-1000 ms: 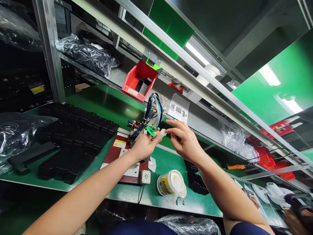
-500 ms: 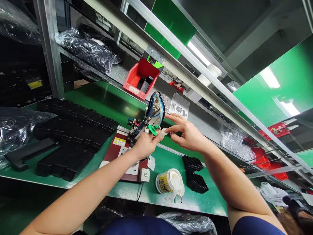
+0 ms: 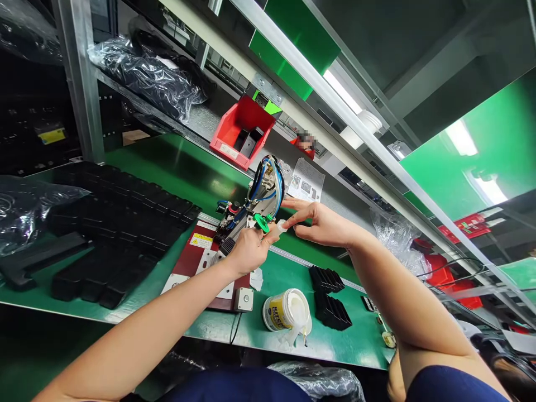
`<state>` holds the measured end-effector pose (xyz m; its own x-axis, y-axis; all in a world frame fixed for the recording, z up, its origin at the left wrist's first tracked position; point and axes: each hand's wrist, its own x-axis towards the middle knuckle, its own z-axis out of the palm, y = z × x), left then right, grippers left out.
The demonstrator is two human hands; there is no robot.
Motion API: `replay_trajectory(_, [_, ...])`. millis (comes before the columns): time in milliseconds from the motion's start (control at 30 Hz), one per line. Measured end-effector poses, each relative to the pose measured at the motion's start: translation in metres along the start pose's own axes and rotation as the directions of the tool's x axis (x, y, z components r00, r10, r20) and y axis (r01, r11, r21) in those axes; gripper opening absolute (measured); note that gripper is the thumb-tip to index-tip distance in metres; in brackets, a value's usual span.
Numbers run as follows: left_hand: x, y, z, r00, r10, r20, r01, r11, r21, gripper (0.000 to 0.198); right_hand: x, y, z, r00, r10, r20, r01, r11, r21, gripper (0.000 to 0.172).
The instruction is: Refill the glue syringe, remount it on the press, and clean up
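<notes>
My left hand [image 3: 250, 249] is closed, with a small white piece [image 3: 282, 225] at its fingertips. My right hand [image 3: 324, 222] has its index finger stretched out against that piece, its thumb apart and bent. Just behind my left hand are green round parts [image 3: 263, 222] on a bench fixture with bundled blue and black tubes [image 3: 272, 178]. The fixture stands on a dark red base [image 3: 184, 258], partly hidden by my left forearm. Nearer me stands an open white tub [image 3: 276, 312] with a yellow label and white wipes hanging over its rim.
Rows of black plastic parts [image 3: 121, 223] cover the left of the green table. More black parts [image 3: 333, 310] lie right of the tub. A grey button box [image 3: 244, 300] sits at the base's corner. A red bin [image 3: 240, 134] and a printed sheet [image 3: 307, 180] are behind.
My right hand's fingers have shifted slightly, the index still at the white piece. My left hand keeps its hold. The view has turned a little, and more of the table's right end shows.
</notes>
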<state>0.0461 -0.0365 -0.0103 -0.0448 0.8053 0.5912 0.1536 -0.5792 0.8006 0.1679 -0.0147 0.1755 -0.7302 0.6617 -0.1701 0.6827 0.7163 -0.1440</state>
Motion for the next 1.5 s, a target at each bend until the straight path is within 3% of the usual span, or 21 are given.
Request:
replay_trajectory(1100, [0.002,0.007,-0.001,0.999,-0.038,0.012,0.039,0.995,-0.097,0.023,0.014,-0.002,-0.005,0.993,-0.07,0.1,0.066,0.997,0.043,0.038])
replay_trajectory(1500, [0.001,0.01,-0.007,0.996,-0.077,0.045,0.082,0.99,-0.114,0.028,0.006,-0.001,-0.004,0.996,-0.082,-0.038,0.082,0.997,0.002,0.041])
